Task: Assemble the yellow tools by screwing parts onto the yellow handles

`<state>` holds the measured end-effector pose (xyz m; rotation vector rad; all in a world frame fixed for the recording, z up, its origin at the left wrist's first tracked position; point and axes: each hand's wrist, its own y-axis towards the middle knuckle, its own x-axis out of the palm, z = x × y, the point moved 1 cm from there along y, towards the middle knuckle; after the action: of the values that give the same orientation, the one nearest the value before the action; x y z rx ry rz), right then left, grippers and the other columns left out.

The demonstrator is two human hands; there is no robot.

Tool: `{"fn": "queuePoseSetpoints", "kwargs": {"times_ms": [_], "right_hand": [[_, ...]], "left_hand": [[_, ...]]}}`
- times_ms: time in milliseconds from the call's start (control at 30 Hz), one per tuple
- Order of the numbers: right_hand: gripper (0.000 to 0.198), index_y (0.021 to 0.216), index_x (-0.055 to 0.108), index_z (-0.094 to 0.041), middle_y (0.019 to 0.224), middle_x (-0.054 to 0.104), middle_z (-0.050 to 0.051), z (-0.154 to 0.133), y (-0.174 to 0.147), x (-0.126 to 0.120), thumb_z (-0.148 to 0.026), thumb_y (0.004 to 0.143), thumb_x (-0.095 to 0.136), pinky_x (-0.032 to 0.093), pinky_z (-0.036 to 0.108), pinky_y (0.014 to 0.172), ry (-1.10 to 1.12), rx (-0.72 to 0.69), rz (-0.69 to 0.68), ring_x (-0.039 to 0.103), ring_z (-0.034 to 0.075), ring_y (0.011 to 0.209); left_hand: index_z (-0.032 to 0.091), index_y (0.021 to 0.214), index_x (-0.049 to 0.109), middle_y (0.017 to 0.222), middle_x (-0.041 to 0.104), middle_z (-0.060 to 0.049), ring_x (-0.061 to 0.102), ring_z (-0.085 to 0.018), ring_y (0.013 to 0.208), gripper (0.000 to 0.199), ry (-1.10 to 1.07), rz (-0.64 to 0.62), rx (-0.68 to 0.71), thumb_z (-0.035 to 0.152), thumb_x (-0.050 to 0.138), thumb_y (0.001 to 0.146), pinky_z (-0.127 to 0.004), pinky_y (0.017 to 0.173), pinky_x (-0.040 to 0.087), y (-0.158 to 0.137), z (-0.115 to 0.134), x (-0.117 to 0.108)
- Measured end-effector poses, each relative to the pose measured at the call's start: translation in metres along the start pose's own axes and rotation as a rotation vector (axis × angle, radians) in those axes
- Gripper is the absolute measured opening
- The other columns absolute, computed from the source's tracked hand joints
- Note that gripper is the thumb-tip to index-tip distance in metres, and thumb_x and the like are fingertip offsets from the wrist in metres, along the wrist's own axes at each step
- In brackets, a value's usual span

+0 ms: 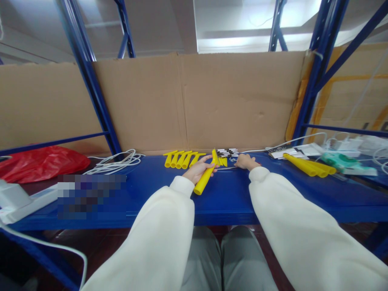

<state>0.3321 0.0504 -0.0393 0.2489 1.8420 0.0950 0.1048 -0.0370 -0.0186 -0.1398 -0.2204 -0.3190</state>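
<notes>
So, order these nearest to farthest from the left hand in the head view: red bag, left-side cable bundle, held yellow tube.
1. Yellow tube, in the left hand.
2. Cable bundle, to its left.
3. Red bag, farther left.

Light falls from overhead, strongest at the upper right, where the ceiling [257, 12] glares to near white. The cardboard [242, 89] is evenly lit, while the floor [93, 246] under the table [145, 202] sinks into shadow. Pale sleeves [163, 234] lose fabric detail. The blue posts [87, 72] lean outward in wide-angle distortion, small details look soft, and a pixelated patch [91, 197] hides part of the left side.
</notes>
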Motion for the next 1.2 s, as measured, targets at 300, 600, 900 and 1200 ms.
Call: {"fn": "queuePoseSetpoints", "kwargs": {"times_ms": [300, 600, 900, 1200], "right_hand": [[0.024, 0.097, 0.072, -0.018, 0.117, 0.065, 0.017, -0.006, -0.011, -0.004, -0.037, 0.084, 0.066, 0.037, 0.054, 0.101, -0.016, 0.015, -0.018, 0.050, 0.036, 0.124], [0.021, 0.078, 0.064, -0.017, 0.082, 0.068, 0.006, -0.021, -0.018, -0.007, -0.035, 0.086, 0.056, 0.047, 0.033, 0.079, 0.617, -0.266, 0.075, 0.060, 0.021, 0.083], [0.039, 0.071, 0.054, -0.022, 0.066, 0.055, -0.002, -0.053, -0.046, -0.002, -0.055, 0.066, 0.074, 0.041, 0.028, 0.063, 1.195, -0.458, -0.206, 0.050, 0.014, 0.064], [0.041, 0.067, 0.054, -0.021, 0.064, 0.051, -0.004, -0.057, -0.052, -0.003, -0.054, 0.061, 0.079, 0.037, 0.025, 0.060, 1.276, -0.479, -0.213, 0.045, 0.011, 0.061]], "left_hand": [[0.024, 0.146, 0.032, 0.088, 0.068, -0.007, 0.060, -0.009, 0.051, 0.063, 0.002, 0.008, -0.024, -0.002, 0.045, 0.090, -0.017, 0.046, 0.047, -0.003, 0.001, 0.003], [0.020, 0.141, 0.031, 0.085, 0.068, -0.008, 0.062, -0.013, 0.053, 0.056, -0.015, -0.070, -0.068, 0.000, 0.047, 0.091, -0.021, 0.048, 0.048, -0.002, 0.001, 0.003], [0.018, 0.139, 0.032, 0.080, 0.066, -0.005, 0.062, -0.011, 0.053, 0.051, 0.005, -0.168, -0.053, 0.001, 0.046, 0.093, -0.021, 0.051, 0.051, -0.010, 0.003, 0.005], [0.017, 0.131, 0.037, 0.081, 0.066, -0.005, 0.065, -0.014, 0.058, 0.047, 0.026, -0.255, -0.044, 0.003, 0.055, 0.089, -0.024, 0.054, 0.053, -0.006, -0.001, 0.000]]}}
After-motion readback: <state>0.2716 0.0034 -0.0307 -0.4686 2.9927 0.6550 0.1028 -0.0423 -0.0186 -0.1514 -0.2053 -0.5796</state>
